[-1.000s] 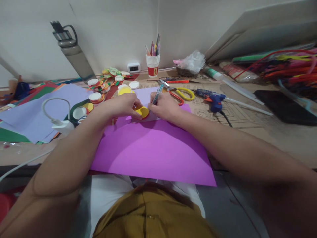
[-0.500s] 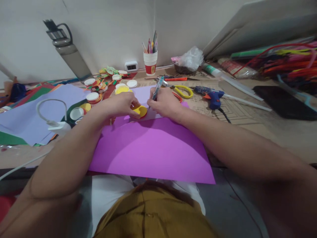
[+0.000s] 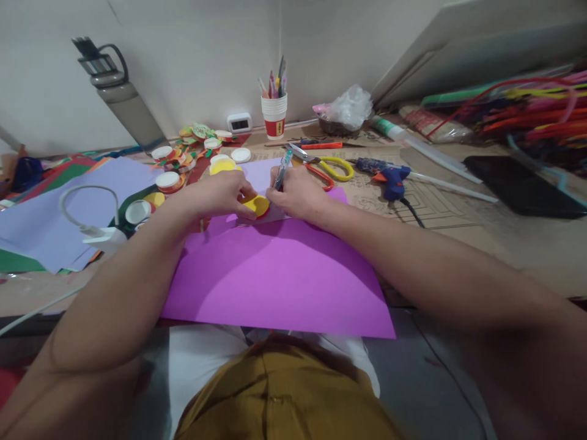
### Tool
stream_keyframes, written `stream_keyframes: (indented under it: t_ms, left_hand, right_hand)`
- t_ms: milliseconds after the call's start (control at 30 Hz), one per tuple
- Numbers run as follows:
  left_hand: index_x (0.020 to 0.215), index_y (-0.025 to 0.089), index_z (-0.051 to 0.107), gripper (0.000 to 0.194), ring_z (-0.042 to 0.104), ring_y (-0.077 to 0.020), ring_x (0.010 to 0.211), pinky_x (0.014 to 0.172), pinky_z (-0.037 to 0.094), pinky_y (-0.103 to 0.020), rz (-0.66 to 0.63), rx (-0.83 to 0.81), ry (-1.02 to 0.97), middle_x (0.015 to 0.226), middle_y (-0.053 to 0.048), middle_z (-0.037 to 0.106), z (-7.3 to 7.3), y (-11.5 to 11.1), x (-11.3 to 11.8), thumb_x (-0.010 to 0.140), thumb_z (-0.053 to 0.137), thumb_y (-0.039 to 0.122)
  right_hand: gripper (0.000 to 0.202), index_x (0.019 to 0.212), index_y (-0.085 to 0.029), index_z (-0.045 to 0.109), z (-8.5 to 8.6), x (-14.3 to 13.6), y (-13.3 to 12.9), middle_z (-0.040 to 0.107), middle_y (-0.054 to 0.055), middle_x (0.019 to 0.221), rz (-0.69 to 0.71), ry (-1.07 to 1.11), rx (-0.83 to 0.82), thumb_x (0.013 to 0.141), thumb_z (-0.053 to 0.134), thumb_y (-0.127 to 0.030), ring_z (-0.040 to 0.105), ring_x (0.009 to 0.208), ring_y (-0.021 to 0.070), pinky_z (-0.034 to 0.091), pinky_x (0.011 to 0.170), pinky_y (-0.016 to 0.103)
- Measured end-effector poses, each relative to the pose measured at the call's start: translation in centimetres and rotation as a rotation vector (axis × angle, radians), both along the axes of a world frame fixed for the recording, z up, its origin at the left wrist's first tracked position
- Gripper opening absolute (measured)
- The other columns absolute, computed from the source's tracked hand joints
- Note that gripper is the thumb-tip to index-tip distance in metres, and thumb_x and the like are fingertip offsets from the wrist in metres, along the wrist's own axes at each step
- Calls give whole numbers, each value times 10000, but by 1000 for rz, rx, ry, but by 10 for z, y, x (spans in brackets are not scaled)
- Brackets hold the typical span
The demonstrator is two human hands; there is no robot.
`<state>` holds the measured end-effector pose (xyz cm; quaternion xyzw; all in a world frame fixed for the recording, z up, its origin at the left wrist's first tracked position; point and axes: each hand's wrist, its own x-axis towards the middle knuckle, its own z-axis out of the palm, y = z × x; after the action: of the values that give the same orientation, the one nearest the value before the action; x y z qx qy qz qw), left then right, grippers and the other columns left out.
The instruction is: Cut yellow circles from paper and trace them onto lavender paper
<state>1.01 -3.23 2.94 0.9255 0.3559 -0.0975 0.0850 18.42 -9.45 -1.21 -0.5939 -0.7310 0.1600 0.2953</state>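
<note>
My left hand [image 3: 233, 192] is closed on a small round yellow disc with a red edge [image 3: 260, 206], pressing it down on a light purple sheet [image 3: 260, 171]. In my right hand [image 3: 293, 192] is a pen [image 3: 283, 168], tilted, with its lower end down by the disc's right side. The pen's tip is hidden by my fingers. Under the light sheet lies a larger bright purple sheet [image 3: 279, 275], which hangs over the table's near edge. Just past my right hand lie scissors with yellow and red handles [image 3: 337, 169].
Several round lids [image 3: 169, 181] and paper pieces lie at the left, with coloured sheets [image 3: 68, 208] and a white charger [image 3: 105, 238]. At the back stand a bottle [image 3: 126, 101] and a paper cup of pens [image 3: 274, 116]. A glue gun [image 3: 392, 180] and a black tablet-like slab [image 3: 523, 186] lie right.
The view has shifted slightly. My right hand and the pen have moved a little along the disc's edge, closer to its upper right. My left hand keeps its hold.
</note>
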Motion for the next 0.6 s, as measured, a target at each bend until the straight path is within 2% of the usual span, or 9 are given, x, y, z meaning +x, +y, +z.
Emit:
stream_keyframes:
  t_ms: [100, 367, 600]
  left_hand:
    - [948, 198, 747, 352, 542, -157, 736, 653, 354, -259, 0, 3, 5, 817, -49, 646, -1, 1, -1, 714, 645, 441]
    - [973, 197, 745, 365, 533, -149, 709, 626, 342, -256, 1, -11, 1, 818, -41, 645, -2, -1, -1, 699, 650, 419]
    - [951, 186, 748, 358, 518, -144, 701, 636, 335, -256, -2, -19, -37, 786, -37, 629, -1, -2, -3, 681, 662, 405]
  right_hand:
    - [69, 724, -181, 570, 2, -2, -4, 593, 41, 612, -43, 36, 18, 763, 517, -203, 574, 656, 168, 443, 614, 266]
    - [72, 681, -180, 529, -1, -5, -8, 556, 12, 583, 42, 112, 6, 749, 510, -191, 525, 597, 136, 413, 576, 258]
    - [61, 708, -189, 519, 4, 2, -5, 557, 19, 598, 8, 146, -37, 765, 520, -210, 532, 587, 149, 437, 555, 275]
